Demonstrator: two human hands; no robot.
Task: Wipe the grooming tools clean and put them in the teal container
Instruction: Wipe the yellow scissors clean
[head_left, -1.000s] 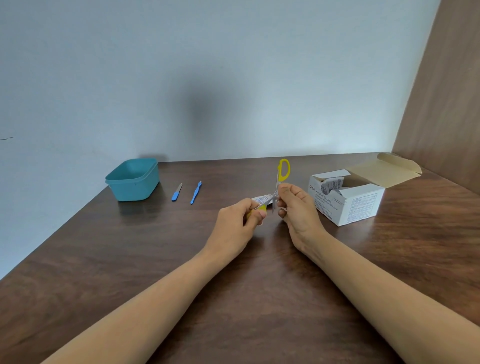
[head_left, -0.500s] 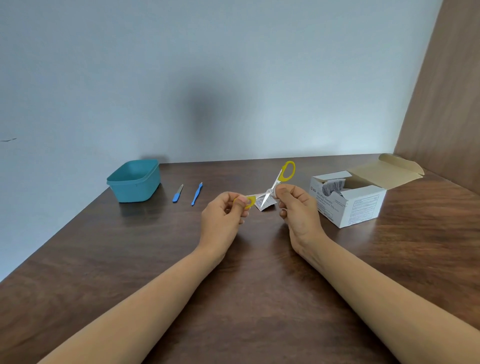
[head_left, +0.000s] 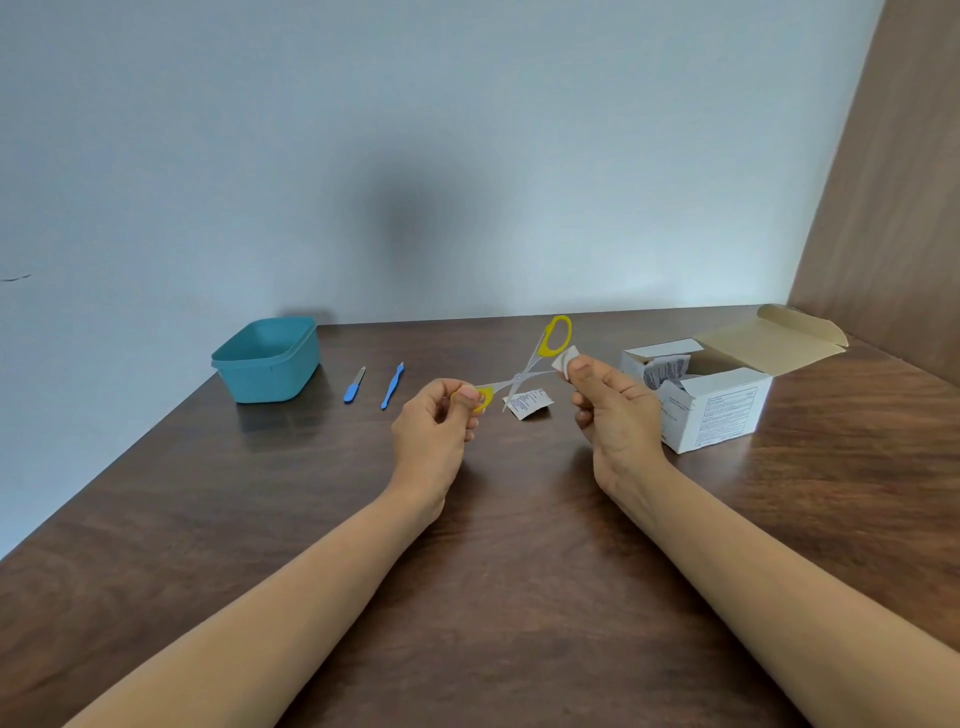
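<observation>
Now my left hand (head_left: 434, 431) pinches the open scissors (head_left: 524, 371) by one handle; my right hand (head_left: 613, 410) clamps a wipe (head_left: 566, 358).

Scissors (head_left: 524, 375): one yellow loop largely covered by left hand (head_left: 434, 431) fingers; one blade tip hidden behind wipe (head_left: 565, 358) and right hand (head_left: 613, 410).
Box (head_left: 719, 410) print: too small to read.
Packet (head_left: 527, 404) print: illegible.
Desk (head_left: 493, 571): cut off at bottom, left and right edges.
Teal container (head_left: 267, 364) interior: not visible.
</observation>
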